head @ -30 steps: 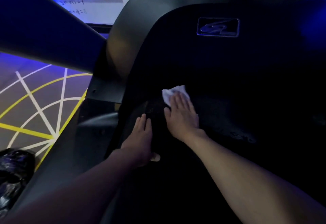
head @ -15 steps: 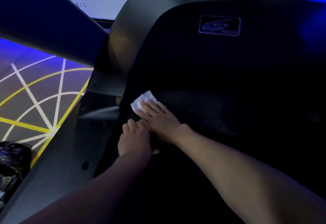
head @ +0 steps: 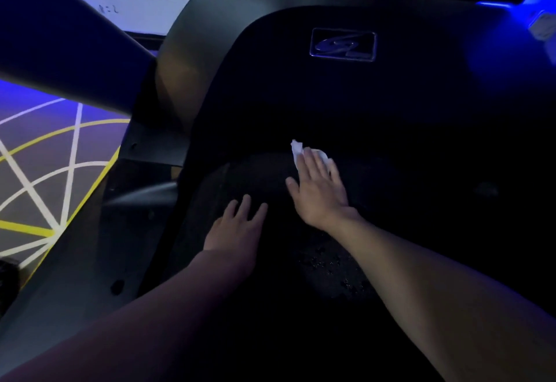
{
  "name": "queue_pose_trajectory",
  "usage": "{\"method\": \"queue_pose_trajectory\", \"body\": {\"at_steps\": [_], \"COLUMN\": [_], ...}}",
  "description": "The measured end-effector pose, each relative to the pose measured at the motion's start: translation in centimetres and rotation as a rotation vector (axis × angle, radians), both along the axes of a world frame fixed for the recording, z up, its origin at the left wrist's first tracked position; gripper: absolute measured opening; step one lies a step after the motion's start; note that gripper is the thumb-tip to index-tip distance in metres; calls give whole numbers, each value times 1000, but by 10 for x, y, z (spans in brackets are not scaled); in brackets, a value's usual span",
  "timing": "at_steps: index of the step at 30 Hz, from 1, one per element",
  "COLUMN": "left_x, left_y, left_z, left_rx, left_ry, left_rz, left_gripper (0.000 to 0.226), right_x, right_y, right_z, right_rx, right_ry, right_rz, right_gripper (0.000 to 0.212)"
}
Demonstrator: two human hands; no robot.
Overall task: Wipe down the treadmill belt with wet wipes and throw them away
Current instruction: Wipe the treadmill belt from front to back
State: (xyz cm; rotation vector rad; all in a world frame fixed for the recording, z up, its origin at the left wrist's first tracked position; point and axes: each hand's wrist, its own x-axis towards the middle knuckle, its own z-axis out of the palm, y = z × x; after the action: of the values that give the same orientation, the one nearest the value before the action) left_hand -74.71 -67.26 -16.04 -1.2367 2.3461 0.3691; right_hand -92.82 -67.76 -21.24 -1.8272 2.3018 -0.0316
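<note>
Under the straight, flat fingers [head: 314, 163] of the right hand [head: 320, 192] lies a white wet wipe [head: 297, 150], pressed palm-down onto the dark treadmill belt [head: 258, 177]; nothing is gripped. The wipe is small and crumpled, its edges showing just beyond and to the left of the fingertips, close below the motor cover [head: 391, 95]. The left hand [head: 236, 229] rests flat on the belt, fingers straight and slightly spread, on the right thumb's side and apart from the wipe. Wet specks [head: 331, 261] glisten on the belt just behind the right wrist.
</note>
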Motion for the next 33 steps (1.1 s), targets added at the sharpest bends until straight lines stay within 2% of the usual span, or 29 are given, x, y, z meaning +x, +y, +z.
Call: {"method": "queue_pose_trajectory", "body": {"at_steps": [2, 6, 10, 13, 16, 22, 25, 27, 28, 30, 32, 33], "left_x": [-20, -57, -69, -81, -91, -100, -99, -102, -105, -109, -109, -109], "left_y": [1, 1, 13, 15, 19, 33, 37, 37, 38, 41, 46, 49], "left_z": [3, 7, -2, -4, -3, 5, 6, 6, 6, 4, 1, -1], "left_rx": [75, 229, 134, 79, 53, 51, 32, 112, 170, 238, 223, 196], "left_ry": [-38, -7, -78, -33, -46, -123, -127, -138, -142, -144, -140, -129], "left_rz": [77, 301, 214, 40, -8, -79, -93, -45, -16, 13, 15, 18], "left_gripper": [96, 119, 120, 106, 97, 100, 102, 107, 112, 126, 134, 133], "right_x": [0, -34, -84, -103, -120, -141, -132, -120, -115, -111, -120, -130], "right_y": [4, 18, 48, 65, 79, 121, 126, 122, 120, 126, 141, 147], "right_z": [0, 4, -5, -9, -7, -10, -13, -10, -8, -6, -5, -5], "right_rx": [45, 42, 4, 7, 8, 57, 9, -7, -3, 25, 61, 71], "right_ry": [-49, -65, 76, 66, 60, 75, 19, -50, -88, -79, -41, -38], "right_rz": [29, 147, 44, -66, -157, -341, -508, -606, -607, -453, -240, -201], "right_gripper": [65, 64, 73, 72, 69, 68, 69, 71, 71, 72, 71, 71]}}
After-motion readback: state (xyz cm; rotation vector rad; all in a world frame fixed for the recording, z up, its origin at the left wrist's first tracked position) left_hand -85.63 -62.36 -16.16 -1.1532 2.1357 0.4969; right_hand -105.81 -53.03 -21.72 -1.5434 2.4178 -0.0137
